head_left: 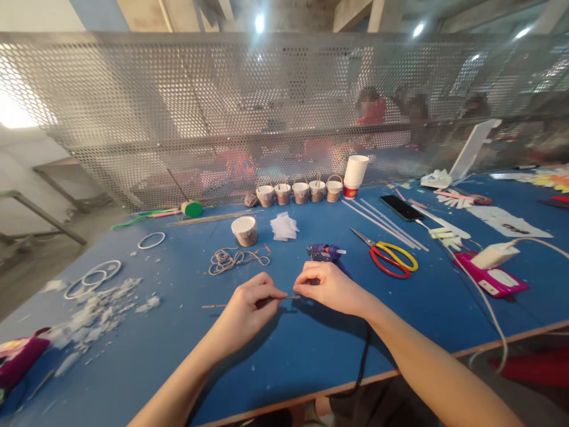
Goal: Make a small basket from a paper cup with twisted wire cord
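Observation:
My left hand (251, 311) is closed in a pinch around a thin brown stick (214, 306), which pokes out past it on both sides. At the stick's right end, the fingertips of my right hand (326, 287) are pressed together on it; what exactly lies between them is too small to make out. Just behind my right hand lies a blue glue gun (325, 251), partly covered by it. A loose coil of grey cord (235, 260) rests beyond my left hand, near a paper cup with a brown-wrapped side (245, 231) and a pile of white pieces (284, 226).
Red-and-yellow scissors (391, 259), white strips (384, 224) and a phone (401, 208) lie right. Small handled buckets (300, 193) and stacked paper cups (355, 175) stand before a perforated metal screen (186, 118). White scraps (98, 308) and rings (93, 277) lie left; a pink power strip (498, 279) right.

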`<act>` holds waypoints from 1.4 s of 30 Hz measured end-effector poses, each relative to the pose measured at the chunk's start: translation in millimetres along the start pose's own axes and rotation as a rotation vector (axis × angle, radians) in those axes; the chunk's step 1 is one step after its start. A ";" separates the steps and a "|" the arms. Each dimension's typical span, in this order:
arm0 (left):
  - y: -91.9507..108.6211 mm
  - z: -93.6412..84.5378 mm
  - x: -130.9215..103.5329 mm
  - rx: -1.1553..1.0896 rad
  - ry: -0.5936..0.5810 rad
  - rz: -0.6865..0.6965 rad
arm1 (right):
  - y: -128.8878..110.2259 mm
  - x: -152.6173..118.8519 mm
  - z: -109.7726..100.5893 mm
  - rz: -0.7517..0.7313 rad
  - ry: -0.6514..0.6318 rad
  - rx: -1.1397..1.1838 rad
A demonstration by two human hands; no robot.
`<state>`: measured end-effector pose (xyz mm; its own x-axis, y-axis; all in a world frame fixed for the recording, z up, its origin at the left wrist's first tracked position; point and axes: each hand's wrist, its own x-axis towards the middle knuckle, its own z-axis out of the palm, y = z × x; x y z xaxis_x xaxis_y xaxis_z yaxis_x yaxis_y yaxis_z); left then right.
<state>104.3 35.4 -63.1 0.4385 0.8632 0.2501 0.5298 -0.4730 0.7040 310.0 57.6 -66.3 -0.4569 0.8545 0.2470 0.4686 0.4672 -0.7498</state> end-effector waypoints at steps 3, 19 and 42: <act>0.1 -2.7 3.6 -0.104 0.058 -0.035 | -1.9 -0.8 -1.3 0.033 -0.014 0.114; -1.3 9.4 -4.0 0.220 0.113 0.035 | -2.9 -0.6 0.5 -0.110 0.085 -0.118; -3.4 16.3 -6.3 0.285 0.316 0.114 | -5.0 -0.3 0.6 -0.124 0.132 -0.101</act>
<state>111.6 28.7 -77.8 0.2857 0.7932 0.5378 0.6894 -0.5599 0.4595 307.3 54.8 -62.9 -0.4161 0.8080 0.4171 0.4912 0.5857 -0.6447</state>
